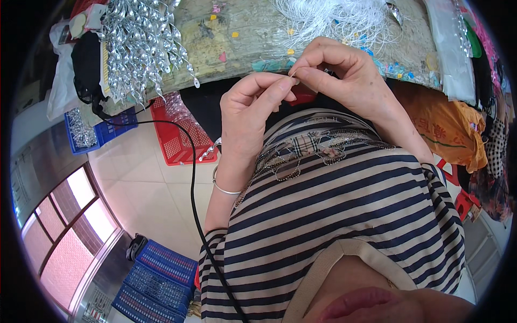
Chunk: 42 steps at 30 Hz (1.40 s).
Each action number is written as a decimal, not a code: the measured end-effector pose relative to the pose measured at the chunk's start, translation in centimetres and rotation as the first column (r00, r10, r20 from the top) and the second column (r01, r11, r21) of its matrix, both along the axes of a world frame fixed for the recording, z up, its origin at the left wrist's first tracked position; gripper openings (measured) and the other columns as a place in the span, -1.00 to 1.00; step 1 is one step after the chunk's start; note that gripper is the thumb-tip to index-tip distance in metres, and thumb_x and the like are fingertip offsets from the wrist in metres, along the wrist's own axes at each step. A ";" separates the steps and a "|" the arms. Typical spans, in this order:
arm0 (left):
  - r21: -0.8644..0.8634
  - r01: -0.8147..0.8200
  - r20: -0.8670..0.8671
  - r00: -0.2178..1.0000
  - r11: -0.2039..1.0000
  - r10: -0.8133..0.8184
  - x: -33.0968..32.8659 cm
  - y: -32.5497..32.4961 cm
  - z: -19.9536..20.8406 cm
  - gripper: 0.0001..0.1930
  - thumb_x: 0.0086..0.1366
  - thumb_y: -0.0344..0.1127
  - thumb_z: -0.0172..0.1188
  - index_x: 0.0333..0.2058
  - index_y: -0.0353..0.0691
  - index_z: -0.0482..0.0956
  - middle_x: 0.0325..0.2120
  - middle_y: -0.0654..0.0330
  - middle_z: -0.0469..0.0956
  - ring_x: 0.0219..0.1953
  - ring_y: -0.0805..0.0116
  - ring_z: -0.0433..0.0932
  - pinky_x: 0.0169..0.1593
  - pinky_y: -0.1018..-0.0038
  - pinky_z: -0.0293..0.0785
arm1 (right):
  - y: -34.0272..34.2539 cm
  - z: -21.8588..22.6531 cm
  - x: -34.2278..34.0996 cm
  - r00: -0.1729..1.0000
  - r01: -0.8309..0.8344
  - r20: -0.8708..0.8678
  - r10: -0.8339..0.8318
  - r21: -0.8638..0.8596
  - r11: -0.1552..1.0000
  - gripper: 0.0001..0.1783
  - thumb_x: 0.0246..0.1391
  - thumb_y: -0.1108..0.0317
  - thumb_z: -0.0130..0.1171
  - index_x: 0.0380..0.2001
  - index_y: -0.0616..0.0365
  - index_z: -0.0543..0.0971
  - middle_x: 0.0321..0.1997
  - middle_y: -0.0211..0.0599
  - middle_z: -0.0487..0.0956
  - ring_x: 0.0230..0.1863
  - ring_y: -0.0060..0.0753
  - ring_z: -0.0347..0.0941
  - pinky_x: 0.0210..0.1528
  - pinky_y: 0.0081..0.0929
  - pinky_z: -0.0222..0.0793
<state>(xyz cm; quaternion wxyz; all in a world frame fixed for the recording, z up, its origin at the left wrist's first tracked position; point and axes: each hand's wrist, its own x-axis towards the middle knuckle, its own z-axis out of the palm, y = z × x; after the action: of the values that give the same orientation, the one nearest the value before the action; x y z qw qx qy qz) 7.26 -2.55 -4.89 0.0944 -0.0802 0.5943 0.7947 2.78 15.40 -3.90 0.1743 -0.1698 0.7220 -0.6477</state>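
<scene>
Head view: both hands meet over the bench's near edge, fingertips almost touching. Left hand (249,102) has thumb and forefinger closed in a pinch; right hand (344,75) pinches just beside it. Between them, a strand (294,75), thin and pale, apparently gripped from both sides; its ends are too fine to make out. Tip pinches fit something this slight: a fuller grip would probably hide it. Both hands sit close to the body, likely for steadiness and a near look.

Beyond the right hand, white threads (334,24) lie in a loose heap on the bench (196,24), within easy reach. Blue chips (398,70) are scattered along the edge below it.

Beyond the left hand, silver twists (142,48) lie side by side, tips over the edge, perhaps laid so to avoid tangling. One lone twist (211,149) shows beside the left wrist, over the red basket (172,153); what carries it I cannot tell.

Farther out: blue basket (110,128) holding more silver pieces, placed low, presumably to save bench room. Black cable (193,161) loops past the left forearm, apart from the fingers. Orange bag (447,126) at far right, below the edge.
</scene>
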 end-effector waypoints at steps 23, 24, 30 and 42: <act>-0.189 0.035 -0.040 0.998 0.981 -0.043 0.2 -0.1 0.5 -0.90 0.18 -0.47 0.22 -0.32 -0.34 0.62 -0.46 0.26 0.59 -0.42 0.60 0.52 -0.35 0.69 0.39 | 0.5 0.6 -0.2 0.938 0.012 -0.344 0.048 0.170 0.985 -0.96 0.07 0.51 0.16 -0.43 0.26 0.55 -0.41 -0.40 0.47 -0.36 -0.60 0.38 -0.29 -0.63 0.29; -0.192 0.036 -0.043 0.998 0.981 -0.045 0.2 -0.1 0.5 -0.90 0.18 -0.47 0.22 -0.32 -0.34 0.62 -0.46 0.26 0.59 -0.42 0.60 0.52 -0.35 0.69 0.39 | 0.6 0.5 -0.3 0.865 0.043 -0.496 0.080 0.232 0.972 -0.95 0.08 0.52 0.14 -0.44 0.26 0.52 -0.41 -0.40 0.46 -0.37 -0.59 0.37 -0.30 -0.63 0.29; -0.191 -0.072 -0.066 0.996 0.979 0.060 0.1 -0.6 0.1 -0.88 0.15 -0.48 0.25 -0.31 -0.35 0.62 -0.43 0.23 0.61 -0.40 0.60 0.54 -0.39 0.71 0.38 | 1.8 1.1 -0.5 0.932 0.093 -0.363 0.006 0.253 0.963 -0.89 0.23 0.42 -0.02 -0.34 0.23 0.42 -0.39 -0.42 0.42 -0.42 -0.65 0.32 -0.34 -0.69 0.24; -0.189 -0.089 -0.107 0.992 0.978 0.070 0.3 0.1 0.2 -0.88 0.17 -0.49 0.24 -0.30 -0.36 0.61 -0.45 0.25 0.59 -0.41 0.63 0.50 -0.35 0.72 0.37 | 0.0 1.2 0.4 0.998 -0.059 -0.031 0.060 0.038 0.998 -0.90 0.22 0.46 -0.04 -0.37 0.21 0.44 -0.14 -0.30 0.54 -0.39 -0.64 0.39 -0.29 -0.68 0.34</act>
<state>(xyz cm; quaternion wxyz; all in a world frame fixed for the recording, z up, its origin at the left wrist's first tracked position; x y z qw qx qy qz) 7.56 -2.43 -4.70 0.0245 -0.0731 0.6691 0.7392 3.17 15.44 -2.72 0.1849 -0.1984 0.7313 -0.6259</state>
